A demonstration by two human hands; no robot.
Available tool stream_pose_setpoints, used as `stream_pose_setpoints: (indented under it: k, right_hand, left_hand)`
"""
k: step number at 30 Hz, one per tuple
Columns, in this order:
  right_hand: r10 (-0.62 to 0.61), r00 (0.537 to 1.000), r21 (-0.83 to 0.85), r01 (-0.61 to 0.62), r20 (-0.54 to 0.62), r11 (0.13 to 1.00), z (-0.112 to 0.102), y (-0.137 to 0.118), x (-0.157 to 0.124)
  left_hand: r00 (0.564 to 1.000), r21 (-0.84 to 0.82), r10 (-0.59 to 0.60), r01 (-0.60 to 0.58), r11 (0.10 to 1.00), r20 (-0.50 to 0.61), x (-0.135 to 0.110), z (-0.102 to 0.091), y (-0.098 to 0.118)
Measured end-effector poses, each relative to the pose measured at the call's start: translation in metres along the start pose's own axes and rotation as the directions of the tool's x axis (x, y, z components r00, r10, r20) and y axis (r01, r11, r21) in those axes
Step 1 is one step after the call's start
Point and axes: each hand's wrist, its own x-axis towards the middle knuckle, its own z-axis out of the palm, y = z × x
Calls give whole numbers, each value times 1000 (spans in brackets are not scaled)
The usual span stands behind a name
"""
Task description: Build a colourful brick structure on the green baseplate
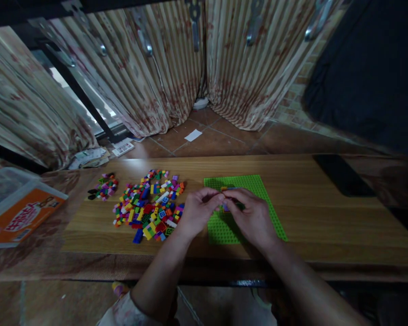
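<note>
My left hand and my right hand meet above the green studded baseplate, fingertips pinched together. Whatever sits between the fingers is too small and covered to make out. Behind and below the fingers, bits of coloured toy bricks show, blue and yellow among them, mostly hidden by my hands. Left of the baseplate, close to my left wrist, spreads a big pile of loose toy bricks in many colours.
A smaller heap of bricks lies farther left on the wooden tabletop. At the far left stands a clear plastic box with an orange label. A dark phone-like slab rests at the right. Striped curtains hang behind.
</note>
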Motion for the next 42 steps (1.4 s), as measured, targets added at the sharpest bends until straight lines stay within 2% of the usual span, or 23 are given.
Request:
stream_pose_setpoints:
  k: [5,11,13,21,36,42]
  right_hand:
    - [-2,998,-16,3,65,1000,-8,7,4]
    - [77,997,-27,-77,-23,997,-10,28,10]
    - [110,994,-2,-110,-24,994,-6,34,12]
    - [143,989,14,-142,-45,990,7,43,15]
    - [170,982,-24,-173,-80,985,6,37,19]
    - [211,976,35,-209,-53,977,3,40,18]
  left_hand:
    - [1000,21,-2,2,1000,-7,4,5,-7]
    - [981,126,16,9,992,-195,15,2,-18]
    - [976,143,35,-3,990,-216,17,0,-21]
    - [984,261,90,-47,964,-155,23,2,-31]
    - [982,254,87,-41,966,-171,28,8,-31]
    - [979,283,114,-63,957,-168,29,7,-34]
